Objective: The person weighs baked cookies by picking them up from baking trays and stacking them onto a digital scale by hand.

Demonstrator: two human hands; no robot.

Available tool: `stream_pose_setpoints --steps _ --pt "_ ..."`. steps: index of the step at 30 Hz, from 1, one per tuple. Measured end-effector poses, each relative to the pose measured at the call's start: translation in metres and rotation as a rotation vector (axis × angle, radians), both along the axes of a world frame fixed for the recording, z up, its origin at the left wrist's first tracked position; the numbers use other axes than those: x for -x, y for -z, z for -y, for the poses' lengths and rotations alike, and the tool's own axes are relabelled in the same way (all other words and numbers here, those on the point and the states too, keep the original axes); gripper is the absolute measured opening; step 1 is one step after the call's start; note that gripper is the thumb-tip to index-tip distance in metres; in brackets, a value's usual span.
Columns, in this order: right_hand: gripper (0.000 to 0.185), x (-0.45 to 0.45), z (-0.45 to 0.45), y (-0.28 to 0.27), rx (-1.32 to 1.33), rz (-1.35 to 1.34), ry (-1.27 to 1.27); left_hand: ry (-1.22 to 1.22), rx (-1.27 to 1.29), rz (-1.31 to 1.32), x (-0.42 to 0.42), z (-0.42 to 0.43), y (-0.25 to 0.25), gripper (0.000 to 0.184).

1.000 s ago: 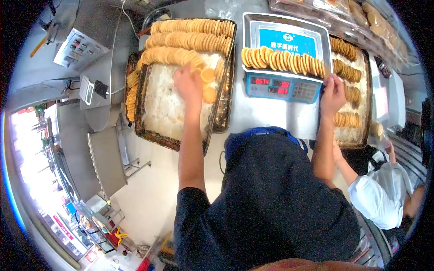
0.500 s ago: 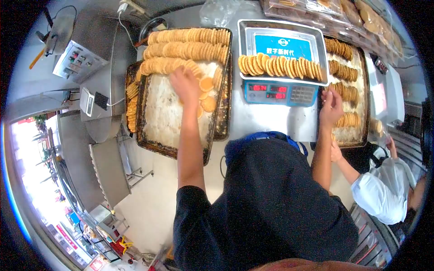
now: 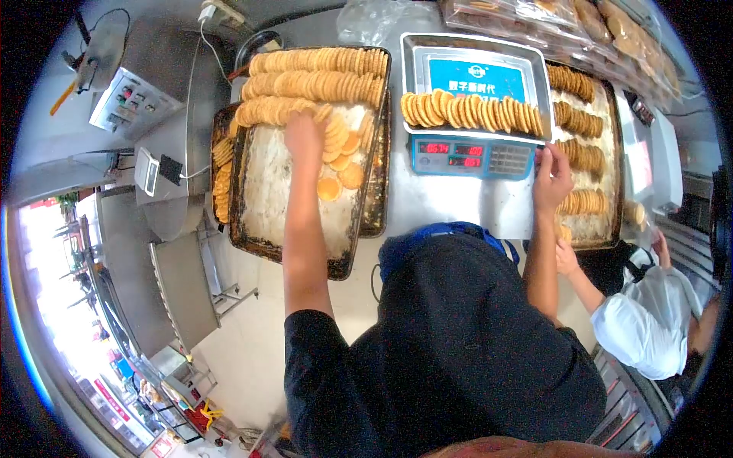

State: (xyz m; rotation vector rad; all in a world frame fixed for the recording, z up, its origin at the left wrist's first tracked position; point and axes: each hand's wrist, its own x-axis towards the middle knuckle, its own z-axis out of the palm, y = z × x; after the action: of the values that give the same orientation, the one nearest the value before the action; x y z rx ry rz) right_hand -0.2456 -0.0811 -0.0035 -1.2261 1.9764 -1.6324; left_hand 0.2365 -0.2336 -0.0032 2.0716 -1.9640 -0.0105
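My left hand reaches down onto the front row of round golden biscuits on a dark-rimmed baking tray. Its fingertips are hidden among the biscuits, so I cannot see whether it grips any. Just right of it, loose biscuits lie flat or overlapping. My right hand is beside the right edge of the blue digital scale, its fingers loosely bent and apart, with nothing visible in them. On the scale's metal pan stands a row of biscuits on edge.
Another tray of darker biscuit rows stands at the right. A co-worker in a pale sleeve reaches toward it, a hand at its near edge. Clear plastic packs line the back, and a plastic bag lies behind the scale.
My left hand has moved slightly left and farther into the front row. More overlapping biscuits show to its right. My right hand has shifted left, closer to the scale's edge.
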Motion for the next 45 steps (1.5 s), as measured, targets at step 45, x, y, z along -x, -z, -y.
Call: stream_pose_setpoints --steps 45 --pt "0.040 0.031 0.044 -0.002 -0.117 -0.587 0.049 0.034 -0.731 -1.518 0.195 -0.139 -0.018 0.033"
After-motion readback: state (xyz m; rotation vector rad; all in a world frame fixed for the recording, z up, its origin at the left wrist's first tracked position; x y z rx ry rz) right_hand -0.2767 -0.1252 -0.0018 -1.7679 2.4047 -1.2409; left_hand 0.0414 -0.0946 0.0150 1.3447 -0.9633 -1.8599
